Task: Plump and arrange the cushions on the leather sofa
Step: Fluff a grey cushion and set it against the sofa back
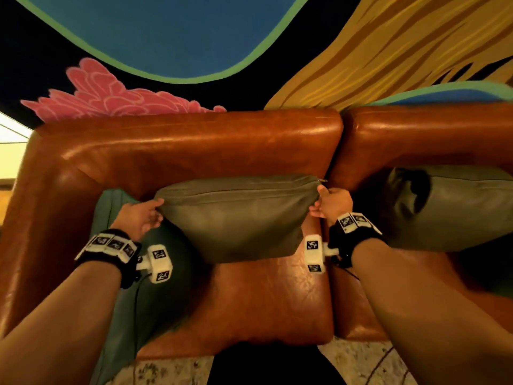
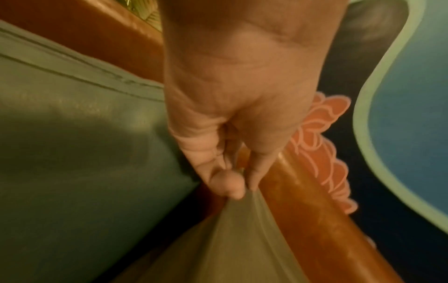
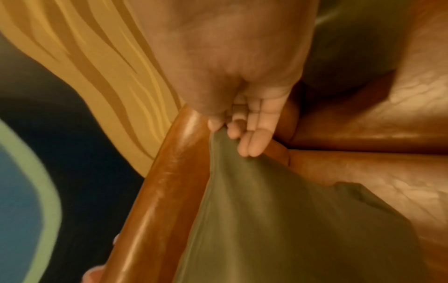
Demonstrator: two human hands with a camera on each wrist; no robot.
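Observation:
An olive-green cushion [image 1: 236, 218] hangs in front of the brown leather sofa's backrest [image 1: 194, 145], above the seat. My left hand [image 1: 155, 211] pinches its upper left corner [image 2: 232, 214] between thumb and fingers. My right hand [image 1: 319, 202] pinches the upper right corner [image 3: 218, 141], just below the zip pull. A teal cushion [image 1: 133, 273] leans against the left armrest beside my left wrist. A grey-green cushion [image 1: 449, 207] lies on the right seat section.
The sofa's left armrest [image 1: 36, 218] borders the seat [image 1: 263, 295]. A painted mural wall [image 1: 180, 37] rises behind the backrest. Speckled floor [image 1: 361, 365] shows in front of the sofa. A cable hangs from each wrist camera.

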